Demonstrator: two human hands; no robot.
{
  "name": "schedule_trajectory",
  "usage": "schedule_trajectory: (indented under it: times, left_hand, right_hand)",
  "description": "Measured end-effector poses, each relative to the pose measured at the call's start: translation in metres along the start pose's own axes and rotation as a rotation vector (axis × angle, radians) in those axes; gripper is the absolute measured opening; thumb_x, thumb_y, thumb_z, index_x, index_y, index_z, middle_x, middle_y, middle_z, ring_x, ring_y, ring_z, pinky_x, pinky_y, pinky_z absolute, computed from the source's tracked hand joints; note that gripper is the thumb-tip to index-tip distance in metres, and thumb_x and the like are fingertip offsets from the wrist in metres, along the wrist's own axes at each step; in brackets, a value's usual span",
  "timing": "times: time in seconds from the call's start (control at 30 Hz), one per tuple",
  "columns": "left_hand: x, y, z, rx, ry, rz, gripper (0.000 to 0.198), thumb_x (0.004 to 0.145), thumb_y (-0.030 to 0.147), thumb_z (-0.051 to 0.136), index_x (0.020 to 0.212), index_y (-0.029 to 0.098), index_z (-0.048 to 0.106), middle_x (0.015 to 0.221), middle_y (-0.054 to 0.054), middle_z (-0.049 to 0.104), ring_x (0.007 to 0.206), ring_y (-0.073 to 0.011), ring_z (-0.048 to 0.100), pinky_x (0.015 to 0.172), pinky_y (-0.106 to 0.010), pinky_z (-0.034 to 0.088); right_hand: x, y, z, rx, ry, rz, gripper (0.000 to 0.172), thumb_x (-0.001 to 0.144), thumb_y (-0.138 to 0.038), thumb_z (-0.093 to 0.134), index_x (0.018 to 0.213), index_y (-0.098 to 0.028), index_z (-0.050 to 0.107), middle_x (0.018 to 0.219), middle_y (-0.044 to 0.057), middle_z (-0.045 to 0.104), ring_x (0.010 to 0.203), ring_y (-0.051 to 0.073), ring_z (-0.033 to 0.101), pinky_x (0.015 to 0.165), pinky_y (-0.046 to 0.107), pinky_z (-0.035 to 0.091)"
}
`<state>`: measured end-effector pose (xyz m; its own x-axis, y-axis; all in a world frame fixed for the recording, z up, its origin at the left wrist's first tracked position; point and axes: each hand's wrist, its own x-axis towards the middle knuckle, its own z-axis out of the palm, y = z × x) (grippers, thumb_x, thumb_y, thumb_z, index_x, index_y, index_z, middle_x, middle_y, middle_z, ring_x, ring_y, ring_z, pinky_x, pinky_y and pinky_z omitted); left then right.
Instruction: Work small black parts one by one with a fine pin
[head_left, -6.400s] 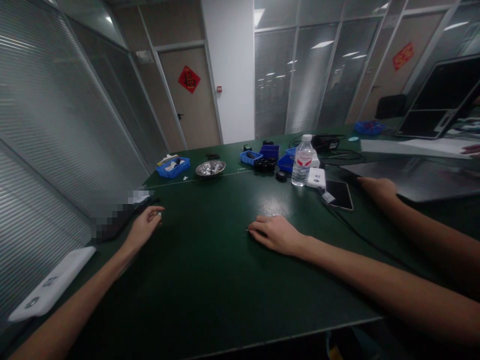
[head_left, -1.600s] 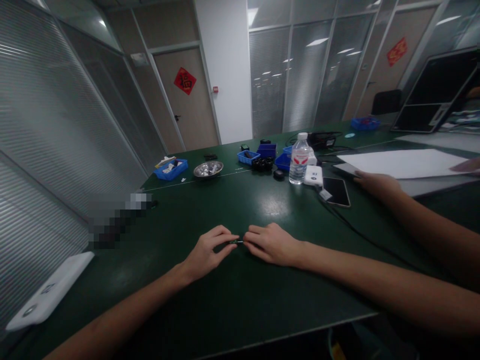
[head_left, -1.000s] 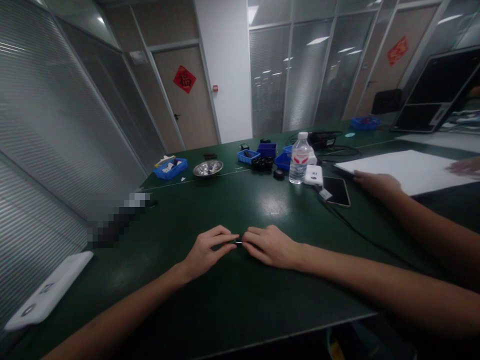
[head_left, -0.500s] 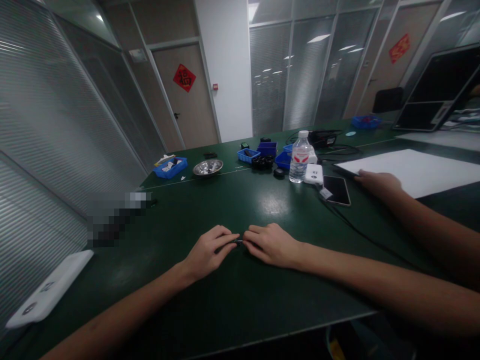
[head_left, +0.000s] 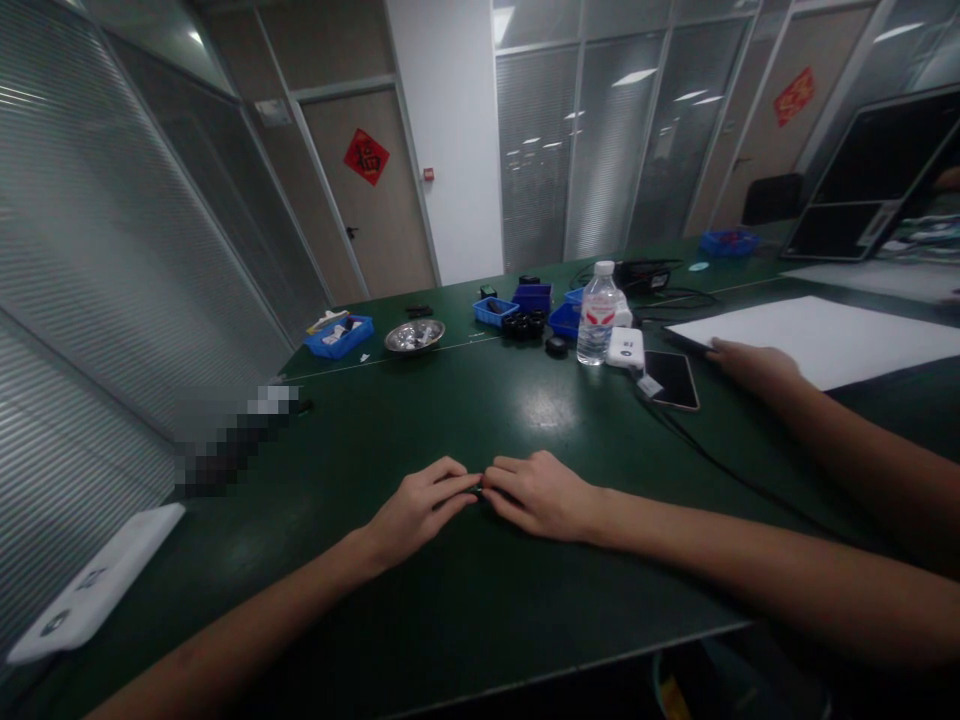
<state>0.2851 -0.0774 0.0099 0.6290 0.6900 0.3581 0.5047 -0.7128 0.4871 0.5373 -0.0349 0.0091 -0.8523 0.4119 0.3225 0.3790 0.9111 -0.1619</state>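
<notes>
Low over the green table (head_left: 360, 620), my left hand (head_left: 424, 508) pinches a small dark piece between thumb and fingers. My right hand (head_left: 541, 495) meets it fingertip to fingertip, its thumb and fingers closed on something at the same spot. Only a tiny bit of the small piece (head_left: 478, 490) shows between the fingertips, too small to name. The fingers cover the rest.
Another person's hand (head_left: 754, 368) rests at a white sheet (head_left: 825, 335) on the right. Behind are a water bottle (head_left: 596, 318), a phone (head_left: 673, 380), a metal dish (head_left: 414, 337) and blue trays (head_left: 341, 338). A white device (head_left: 97, 585) lies at left.
My fingertips have come closer together, so less of the small piece shows between them. The view has shifted slightly.
</notes>
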Motion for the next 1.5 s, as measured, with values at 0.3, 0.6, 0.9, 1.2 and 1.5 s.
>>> schedule_trajectory:
  times: [0.3,0.6,0.9,1.2,1.5]
  left_hand:
    - [0.003,0.007,0.004,-0.129,0.176,-0.056,0.029,0.100,0.022,0.060,0.128,0.023,0.070,0.109,-0.007,0.066,0.098,-0.0186,0.063,0.084,-0.032,0.056]
    - [0.005,0.017,0.010,-0.243,0.304,-0.157,0.023,0.097,0.025,0.066,0.117,0.021,0.077,0.103,-0.008,0.069,0.094,-0.0196,0.066,0.082,-0.031,0.057]
    - [0.005,0.017,0.008,-0.278,0.265,-0.173,0.023,0.096,0.026,0.067,0.117,0.021,0.076,0.106,-0.009,0.068,0.097,-0.0203,0.066,0.085,-0.032,0.057]
    - [0.004,0.016,0.008,-0.395,0.172,-0.264,0.032,0.094,0.028,0.069,0.125,0.021,0.070,0.106,-0.007,0.066,0.096,-0.0192,0.064,0.086,-0.033,0.055]
    - [0.007,0.007,0.010,-0.179,0.043,-0.309,0.034,0.099,0.032,0.062,0.132,0.026,0.067,0.117,-0.007,0.066,0.106,-0.0225,0.059,0.093,-0.038,0.051]
  right_hand:
    - [0.000,-0.002,0.001,0.133,0.036,0.046,0.022,0.108,-0.031,0.042,0.108,-0.017,0.059,0.094,0.004,0.064,0.070,0.012,0.055,0.063,0.027,0.039]
    - [0.000,-0.006,-0.003,0.247,0.080,0.064,0.023,0.108,-0.030,0.042,0.105,-0.016,0.059,0.089,0.003,0.063,0.070,0.013,0.056,0.064,0.026,0.040]
    - [0.000,-0.005,-0.005,0.239,0.067,0.066,0.023,0.107,-0.030,0.041,0.110,-0.016,0.060,0.094,0.005,0.066,0.074,0.014,0.060,0.067,0.026,0.043]
    - [-0.001,0.002,-0.001,0.203,0.089,0.086,0.024,0.108,-0.032,0.042,0.110,-0.017,0.060,0.094,0.004,0.066,0.076,0.014,0.061,0.068,0.026,0.041]
    - [0.002,0.014,-0.002,0.076,-0.004,0.132,0.023,0.105,-0.032,0.049,0.109,-0.018,0.066,0.092,0.003,0.066,0.072,0.013,0.058,0.061,0.025,0.034]
